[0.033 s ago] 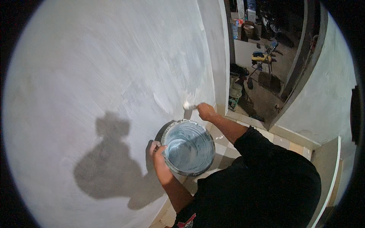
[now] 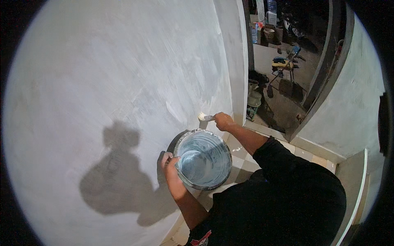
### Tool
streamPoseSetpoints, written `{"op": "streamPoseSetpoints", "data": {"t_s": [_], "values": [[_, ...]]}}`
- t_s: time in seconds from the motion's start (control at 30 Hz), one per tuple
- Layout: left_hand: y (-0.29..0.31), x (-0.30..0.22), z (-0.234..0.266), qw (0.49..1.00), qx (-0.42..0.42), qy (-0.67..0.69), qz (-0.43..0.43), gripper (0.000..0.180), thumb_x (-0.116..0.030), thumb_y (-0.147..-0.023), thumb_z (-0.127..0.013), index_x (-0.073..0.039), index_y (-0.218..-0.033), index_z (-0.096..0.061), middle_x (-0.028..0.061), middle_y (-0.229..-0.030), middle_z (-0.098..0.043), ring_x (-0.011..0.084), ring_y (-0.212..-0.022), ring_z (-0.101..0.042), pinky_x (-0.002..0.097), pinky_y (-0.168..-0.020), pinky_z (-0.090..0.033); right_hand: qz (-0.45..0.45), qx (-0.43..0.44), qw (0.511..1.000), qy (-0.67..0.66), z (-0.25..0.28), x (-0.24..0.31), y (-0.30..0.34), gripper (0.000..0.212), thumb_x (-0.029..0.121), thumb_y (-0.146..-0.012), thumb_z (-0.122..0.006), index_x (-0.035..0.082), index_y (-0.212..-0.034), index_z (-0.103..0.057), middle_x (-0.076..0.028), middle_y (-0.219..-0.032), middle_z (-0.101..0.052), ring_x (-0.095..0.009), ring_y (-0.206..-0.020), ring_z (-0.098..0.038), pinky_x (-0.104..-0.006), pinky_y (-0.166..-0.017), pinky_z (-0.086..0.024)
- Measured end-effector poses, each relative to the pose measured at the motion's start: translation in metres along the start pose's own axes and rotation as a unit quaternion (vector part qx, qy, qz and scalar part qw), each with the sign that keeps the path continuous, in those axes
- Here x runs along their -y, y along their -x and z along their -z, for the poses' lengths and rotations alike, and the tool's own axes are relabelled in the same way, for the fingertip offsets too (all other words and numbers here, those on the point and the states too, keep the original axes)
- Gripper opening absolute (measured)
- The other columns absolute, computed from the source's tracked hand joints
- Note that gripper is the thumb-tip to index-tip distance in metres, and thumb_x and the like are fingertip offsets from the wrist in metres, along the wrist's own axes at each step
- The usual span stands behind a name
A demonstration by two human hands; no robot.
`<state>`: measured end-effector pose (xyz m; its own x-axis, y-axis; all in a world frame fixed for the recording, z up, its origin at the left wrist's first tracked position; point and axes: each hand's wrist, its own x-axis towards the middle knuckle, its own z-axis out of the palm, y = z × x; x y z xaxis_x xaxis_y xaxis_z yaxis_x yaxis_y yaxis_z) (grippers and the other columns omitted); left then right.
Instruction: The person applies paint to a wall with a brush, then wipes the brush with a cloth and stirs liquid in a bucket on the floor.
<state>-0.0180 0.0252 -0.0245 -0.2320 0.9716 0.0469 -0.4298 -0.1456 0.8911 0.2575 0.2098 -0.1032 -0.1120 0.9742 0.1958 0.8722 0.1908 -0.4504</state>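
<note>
With my left hand [image 2: 169, 160] I grip the rim of a round bucket [image 2: 223, 143], fingers outside and thumb over the edge. Its inner walls are smeared with whitish-grey paint, and some pale liquid lies at the bottom. The bucket is tilted so that its mouth faces me. My right hand [image 2: 223, 121] is closed round the handle of a paintbrush [image 2: 204, 117], just above the bucket's far rim. The pale brush head points left, at the white wall [image 2: 135, 74]; whether it touches the surface I cannot tell. Fresh streaks show on the wall above it.
To the right of the wall, a doorway [image 2: 283, 131] leads to a dim area with a folding stand [image 2: 285, 63], a small bucket [image 2: 269, 33] and other clutter. Floor tiles [image 2: 242, 153] lie under the bucket. A pale panel [image 2: 357, 184] stands at the right.
My right hand and the brush have shifted very slightly downward, and the brush head looks less blurred. The left hand and bucket stay as they were.
</note>
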Motion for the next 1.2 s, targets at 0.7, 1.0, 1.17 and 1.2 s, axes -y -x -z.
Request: {"op": "streamPoseSetpoints", "data": {"t_s": [0.7, 1.0, 1.17, 1.2], "values": [[0.011, -0.002, -0.001, 0.995, -0.023, -0.066, -0.064, 0.020, 0.002, -0.069, -0.064, -0.011, -0.072, -0.048, -0.0055, -0.072, -0.042, 0.0084, -0.068, -0.043, 0.0235, -0.066, -0.036, 0.035, 0.023, 0.999, -0.018, 0.000, -0.012, -0.006, 0.026, 0.006, -0.084, -0.058, 0.006, -0.107, -0.072, -0.026, -0.101, -0.067, -0.045, -0.097, -0.064, -0.0506, -0.087, -0.052], [0.006, 0.002, 0.016, 0.994, 0.012, -0.078, -0.073, 0.019, 0.004, -0.072, -0.064, -0.010, -0.073, -0.051, -0.0061, -0.072, -0.045, 0.0074, -0.068, -0.045, 0.0224, -0.065, -0.036, 0.201, -0.183, 0.957, -0.101, 0.194, 0.088, -0.003, 0.026, 0.003, -0.084, -0.056, 0.006, -0.104, -0.073, -0.023, -0.088, -0.070, -0.042, -0.082, -0.067, -0.0487, -0.078, -0.054], [0.005, 0.001, 0.022, 0.992, 0.002, -0.106, -0.071, 0.017, 0.004, -0.072, -0.064, -0.009, -0.075, -0.054, -0.0061, -0.073, -0.047, 0.0070, -0.068, -0.046, 0.0222, -0.064, -0.037, 0.289, -0.331, 0.888, -0.134, 0.152, 0.105, 0.010, 0.020, -0.001, -0.086, -0.058, -0.006, -0.103, -0.068, -0.028, -0.087, -0.063, -0.045, -0.080, -0.061, -0.0488, -0.071, -0.048], [0.003, 0.001, 0.015, 0.993, 0.011, -0.099, -0.062, 0.017, 0.004, -0.072, -0.065, -0.009, -0.075, -0.054, -0.0062, -0.073, -0.047, 0.0070, -0.069, -0.046, 0.0223, -0.065, -0.037, 0.302, -0.316, 0.891, -0.125, 0.106, 0.085, 0.001, 0.016, -0.001, -0.086, -0.059, -0.006, -0.099, -0.067, -0.027, -0.087, -0.061, -0.046, -0.082, -0.060, -0.0507, -0.072, -0.047]]}}
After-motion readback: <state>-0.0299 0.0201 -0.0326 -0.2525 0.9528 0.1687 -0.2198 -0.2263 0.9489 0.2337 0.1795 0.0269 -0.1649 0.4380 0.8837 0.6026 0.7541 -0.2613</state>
